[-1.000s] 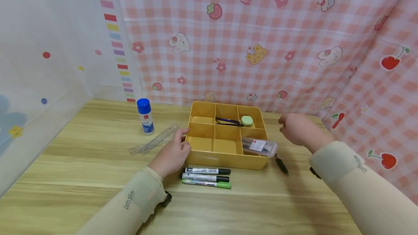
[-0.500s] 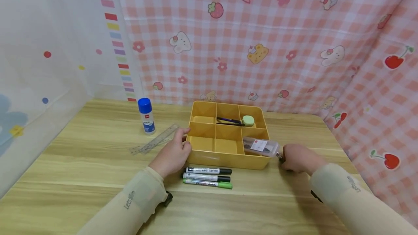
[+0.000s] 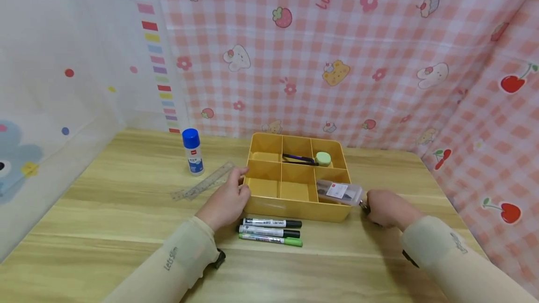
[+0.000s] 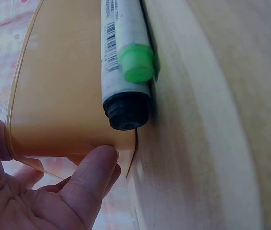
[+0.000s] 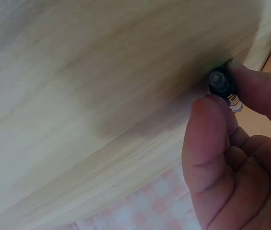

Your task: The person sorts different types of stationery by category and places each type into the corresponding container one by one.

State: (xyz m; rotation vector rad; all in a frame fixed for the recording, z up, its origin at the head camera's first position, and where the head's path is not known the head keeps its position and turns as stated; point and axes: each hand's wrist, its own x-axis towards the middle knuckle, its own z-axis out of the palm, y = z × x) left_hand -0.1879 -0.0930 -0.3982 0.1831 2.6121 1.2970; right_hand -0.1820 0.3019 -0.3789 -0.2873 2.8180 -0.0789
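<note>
In the head view my left hand (image 3: 227,200) holds the left side of a yellow divided storage box (image 3: 278,207). Up close in the left wrist view, its fingertips (image 4: 97,160) rest against the box's end. Right of the box, my right hand (image 3: 389,209) pinches a short dark pen (image 5: 221,82) between thumb and finger, low over the table; most of the pen is hidden by the hand. A clear plastic case (image 3: 338,191) with a white label leans out of the box's front right compartment, close to that hand.
Two black-capped markers (image 3: 269,231) and a green-capped marker (image 3: 269,239) lie before the box. A glue bottle (image 3: 193,153) and clear ruler (image 3: 206,183) are at left. Inside the box are dark pens (image 3: 299,159) and a pale green round item (image 3: 323,158). Patterned cloth walls stand behind and right.
My right hand has come down and toward me from above the table's right side, and now pinches the dark pen that lay beside the box. The left hand stays at the box.
</note>
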